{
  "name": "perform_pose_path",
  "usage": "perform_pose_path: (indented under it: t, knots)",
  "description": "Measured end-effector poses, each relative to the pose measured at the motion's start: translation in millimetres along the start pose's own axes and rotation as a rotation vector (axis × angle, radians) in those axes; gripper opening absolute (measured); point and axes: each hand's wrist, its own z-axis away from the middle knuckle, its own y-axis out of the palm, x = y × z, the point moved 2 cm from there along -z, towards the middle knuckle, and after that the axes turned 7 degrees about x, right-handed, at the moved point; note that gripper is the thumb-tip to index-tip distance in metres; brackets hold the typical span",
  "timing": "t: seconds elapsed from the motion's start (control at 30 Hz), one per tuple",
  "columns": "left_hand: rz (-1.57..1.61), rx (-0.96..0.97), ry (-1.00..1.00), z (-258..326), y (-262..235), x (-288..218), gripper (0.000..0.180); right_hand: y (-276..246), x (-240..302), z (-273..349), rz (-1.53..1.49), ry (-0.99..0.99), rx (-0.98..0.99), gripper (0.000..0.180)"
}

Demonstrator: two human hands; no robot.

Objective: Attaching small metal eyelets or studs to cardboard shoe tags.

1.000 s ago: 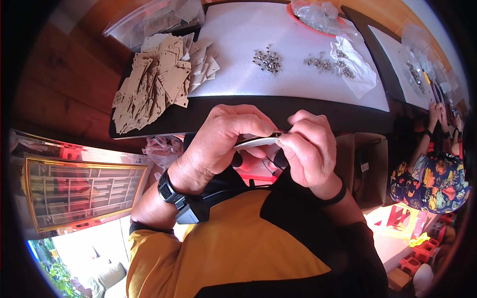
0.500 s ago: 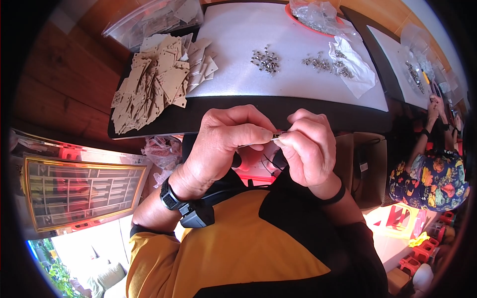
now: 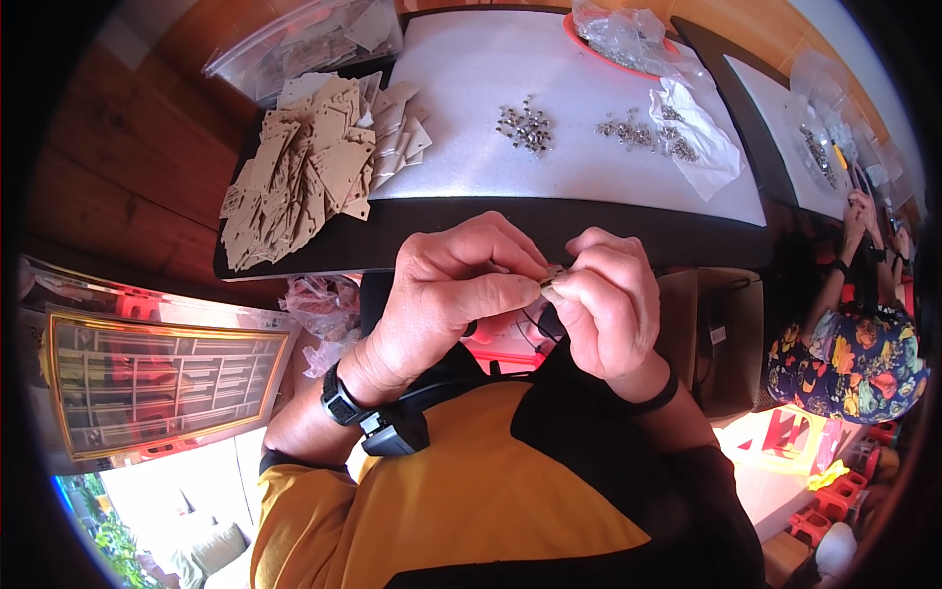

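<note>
Both hands meet in front of the table's near edge, fingertips touching. My left hand (image 3: 451, 275) is closed in a pinch, thumb against forefinger. My right hand (image 3: 608, 299) is closed too, its thumb and bent forefinger pressed at the same spot. Between them shows a tiny shiny piece (image 3: 551, 276), mostly covered by the fingers and too small to name. On the white sheet (image 3: 461, 108) beyond lie a pile of small dark metallic pieces (image 3: 525, 128) and a scatter of small silvery pieces (image 3: 625, 129). Brown cards with holes (image 3: 304, 172) are heaped at the left.
A clear plastic box (image 3: 304, 49) of cards stands at the far left. At the far right, a red tray (image 3: 579, 37) holds clear bags. A cardboard box (image 3: 731, 339) is below the table's right side. Another person (image 3: 849, 353) in a flowered garment works at the right.
Both hands stay together, with small shifts of the fingers around the tiny piece. The left fingertips sit slightly differently against the right thumb. The table appears slightly lower in the picture.
</note>
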Motion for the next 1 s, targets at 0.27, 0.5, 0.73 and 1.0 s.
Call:
perform_pose_path:
  t: [0.27,0.5,0.73,1.0]
  knots:
    - [-0.267,0.036,0.194,6,7,-4,0.019,-3,-2,1,-0.057,0.071,0.014,0.024]
    - [-0.626,-0.005,0.472,10,10,-1,0.026,-5,1,-6,-0.117,0.109,0.016,0.022]
    - [-0.677,-0.019,0.562,11,12,-1,0.026,-3,1,-6,-0.181,0.143,-0.023,0.017]
    - [-0.681,0.014,0.611,10,11,5,0.025,-10,1,-7,-0.215,0.178,0.065,0.015]
